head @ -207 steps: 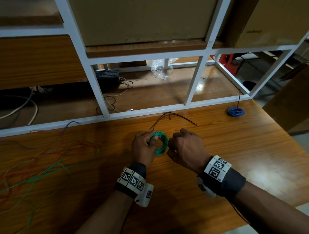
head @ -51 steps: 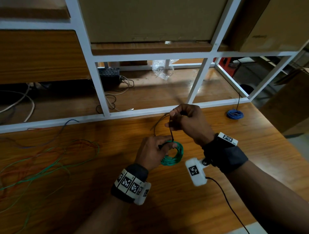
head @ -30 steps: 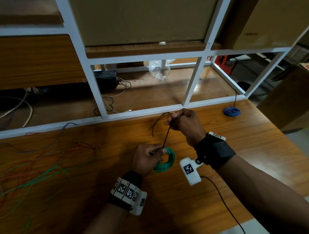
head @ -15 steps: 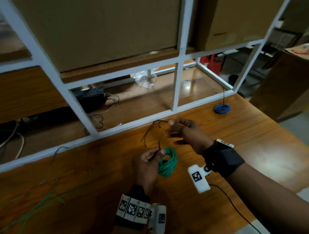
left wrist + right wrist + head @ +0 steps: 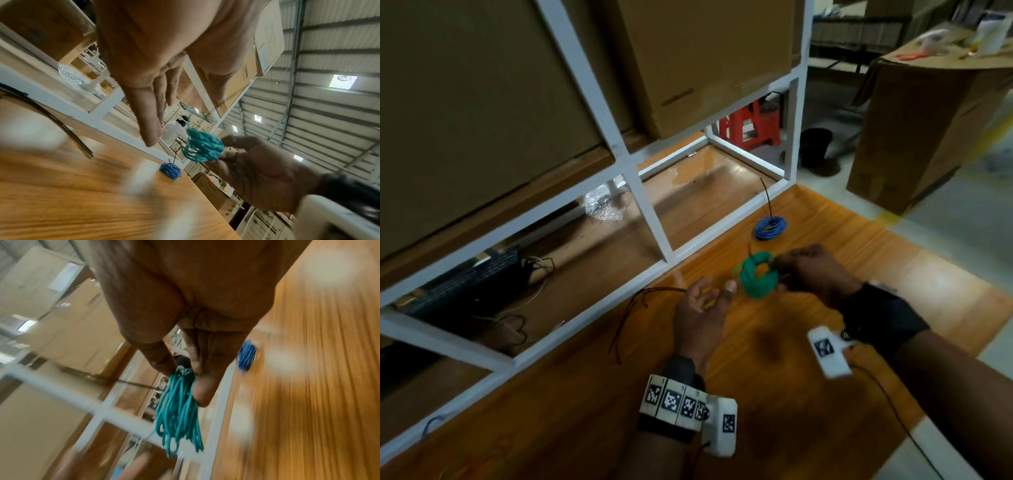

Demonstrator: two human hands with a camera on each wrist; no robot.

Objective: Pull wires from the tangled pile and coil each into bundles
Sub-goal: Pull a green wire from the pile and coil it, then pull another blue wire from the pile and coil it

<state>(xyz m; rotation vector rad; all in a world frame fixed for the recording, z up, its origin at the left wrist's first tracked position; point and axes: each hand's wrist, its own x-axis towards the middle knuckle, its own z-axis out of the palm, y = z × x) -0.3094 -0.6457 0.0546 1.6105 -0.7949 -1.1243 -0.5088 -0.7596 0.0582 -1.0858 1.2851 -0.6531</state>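
Note:
A green wire coil [image 5: 756, 278] hangs above the wooden table [image 5: 825, 394], pinched at its right side by my right hand [image 5: 784, 270]. In the right wrist view thumb and fingers [image 5: 203, 392] clamp the top of the green coil [image 5: 179, 415]. My left hand [image 5: 709, 294] is just left of the coil, fingers straight, holding nothing; the left wrist view shows its fingers [image 5: 150, 129] spread beside the coil [image 5: 202, 148]. A finished blue coil [image 5: 770, 228] lies further back on the table. Loose dark wires [image 5: 633, 315] lie left of my left hand.
A white metal shelf frame [image 5: 654, 219] runs along the table's far edge, with cardboard boxes [image 5: 705, 58] above. Crumpled plastic [image 5: 602, 209] and a black device [image 5: 465, 284] sit on the lower shelf. The table's right edge drops to the floor, where a big carton [image 5: 928, 120] stands.
The green coil has passed from my left hand to my right and moved right, towards the blue coil. My left hand has opened. The head view has swung right.

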